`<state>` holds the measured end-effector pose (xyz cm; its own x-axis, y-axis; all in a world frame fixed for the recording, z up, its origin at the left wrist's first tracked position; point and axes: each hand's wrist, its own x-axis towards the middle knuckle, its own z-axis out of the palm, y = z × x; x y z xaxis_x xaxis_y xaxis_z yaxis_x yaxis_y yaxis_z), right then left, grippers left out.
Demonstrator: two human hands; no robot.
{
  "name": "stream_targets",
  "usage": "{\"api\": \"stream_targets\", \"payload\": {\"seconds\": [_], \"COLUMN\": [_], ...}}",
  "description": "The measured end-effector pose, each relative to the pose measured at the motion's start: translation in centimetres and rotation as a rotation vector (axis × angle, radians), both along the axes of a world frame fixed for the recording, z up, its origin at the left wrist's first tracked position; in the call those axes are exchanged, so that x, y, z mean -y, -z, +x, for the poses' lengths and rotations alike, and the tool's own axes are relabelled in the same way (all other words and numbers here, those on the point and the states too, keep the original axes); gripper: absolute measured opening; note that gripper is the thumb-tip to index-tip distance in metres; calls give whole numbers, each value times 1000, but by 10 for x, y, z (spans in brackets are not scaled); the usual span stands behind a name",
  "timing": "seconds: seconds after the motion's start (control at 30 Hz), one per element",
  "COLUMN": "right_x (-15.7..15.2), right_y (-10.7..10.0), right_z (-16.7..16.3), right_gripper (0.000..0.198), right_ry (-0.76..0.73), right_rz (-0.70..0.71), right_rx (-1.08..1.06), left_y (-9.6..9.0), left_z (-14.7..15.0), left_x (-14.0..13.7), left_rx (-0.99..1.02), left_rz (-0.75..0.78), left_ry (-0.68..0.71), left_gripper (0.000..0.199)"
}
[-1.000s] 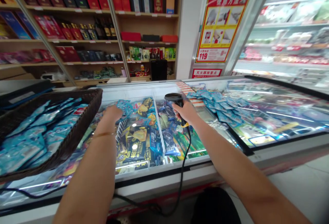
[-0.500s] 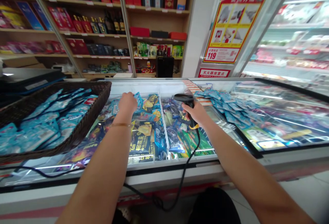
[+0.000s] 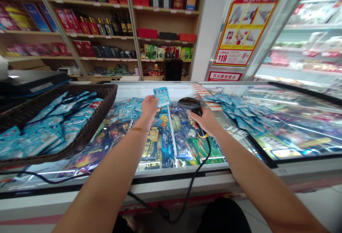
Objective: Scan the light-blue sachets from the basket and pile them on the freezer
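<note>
A black cable (image 3: 192,183) hung nearest, looping below the front edge of the freezer (image 3: 171,186) and rising to the scanner's handle. To the left, a wicker basket (image 3: 98,124) of light-blue packets rested on the freezer. Dark-and-yellow bags (image 3: 152,149) lay inside, under the forearms. The hands stood apart from each other: the right hand (image 3: 205,119) was closed around a black scanner (image 3: 190,103), while the left hand (image 3: 150,106) pinched a single blue packet (image 3: 162,97) upright, just left of the scanner's head and not touching it. More blue packets spread beyond the left wrist; another pile (image 3: 245,113) lay to the right on the freezer's glass. Farther off stood stocked shelves (image 3: 107,36) and a red-and-yellow poster (image 3: 240,30).
</note>
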<state>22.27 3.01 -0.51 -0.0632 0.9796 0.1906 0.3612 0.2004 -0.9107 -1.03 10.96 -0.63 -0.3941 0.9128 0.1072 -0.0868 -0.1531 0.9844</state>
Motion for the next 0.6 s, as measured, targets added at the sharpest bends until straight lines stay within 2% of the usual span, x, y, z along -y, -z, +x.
{"api": "stream_targets", "payload": {"seconds": [0.17, 0.6], "right_x": [8, 11], "right_y": [-5, -11], "right_z": [-6, -10], "right_gripper": [22, 17], "right_ry": [-22, -24], "right_rz": [24, 8], "right_rx": [88, 98], "left_y": [3, 3], "left_z": [1, 9], "left_x": [-2, 1], "left_rx": [21, -18], "left_rz": [16, 31], "left_ry": [23, 96], "left_gripper": [18, 17]}}
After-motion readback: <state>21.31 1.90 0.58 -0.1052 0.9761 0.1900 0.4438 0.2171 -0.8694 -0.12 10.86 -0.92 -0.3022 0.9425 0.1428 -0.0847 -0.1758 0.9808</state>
